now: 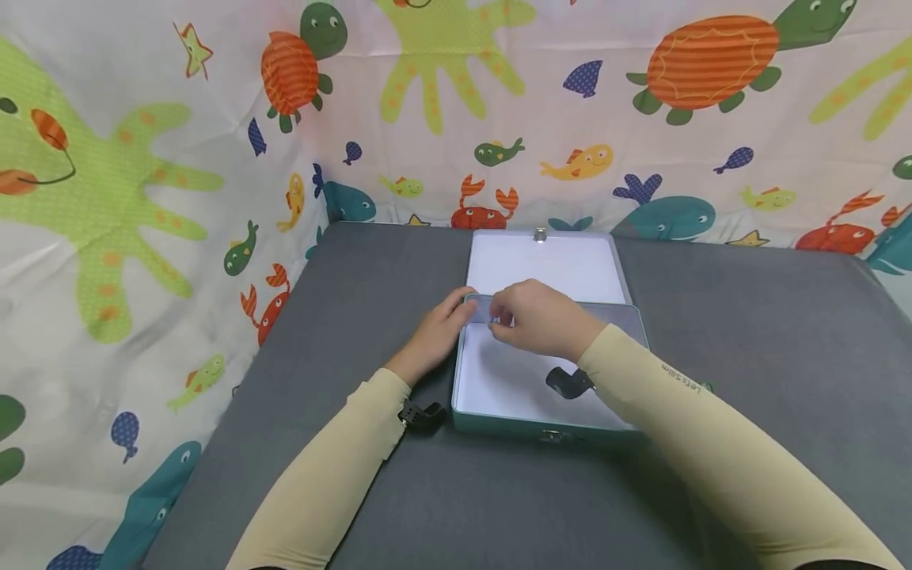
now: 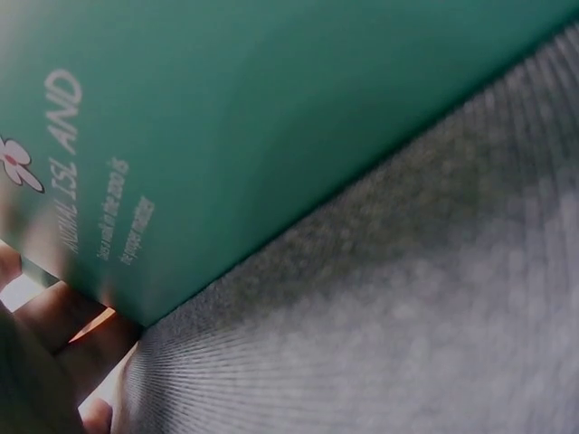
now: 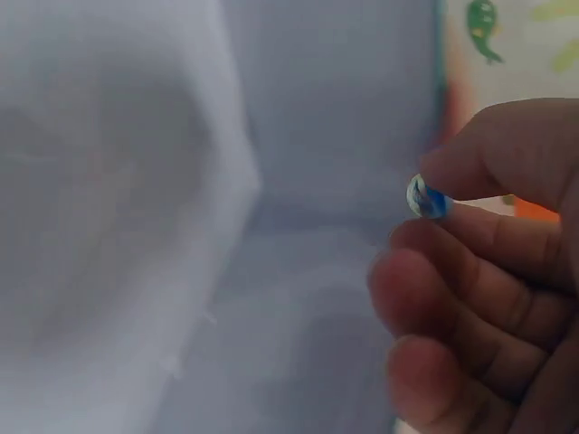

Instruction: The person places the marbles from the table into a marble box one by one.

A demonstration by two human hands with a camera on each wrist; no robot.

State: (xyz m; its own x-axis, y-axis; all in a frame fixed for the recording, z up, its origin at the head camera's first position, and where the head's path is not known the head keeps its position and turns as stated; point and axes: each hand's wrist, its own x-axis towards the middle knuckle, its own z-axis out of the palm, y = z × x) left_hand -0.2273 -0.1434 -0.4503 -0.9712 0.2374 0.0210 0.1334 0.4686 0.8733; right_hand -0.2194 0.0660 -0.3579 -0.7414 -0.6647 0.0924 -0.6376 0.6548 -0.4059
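Observation:
A green tin box (image 1: 499, 423) with a white inside stands with its lid (image 1: 545, 261) folded back, away from me. At its far left corner my left hand (image 1: 438, 332) holds the wall, thumb at the rim and fingers around the outside. The left wrist view shows the box's green side (image 2: 271, 136) with white lettering, and part of the fingers (image 2: 63, 316). Above the far left part of the box, my right hand (image 1: 537, 317) pinches a small blue and white glass marble (image 3: 427, 197) between thumb and index finger. The other fingers are curled below it.
The box rests on a dark grey table (image 1: 385, 317). A white curtain (image 1: 442, 158) printed with sea animals hangs behind the table and along its left side. A dark camera mount (image 1: 568, 383) on the right wrist hangs over the box floor.

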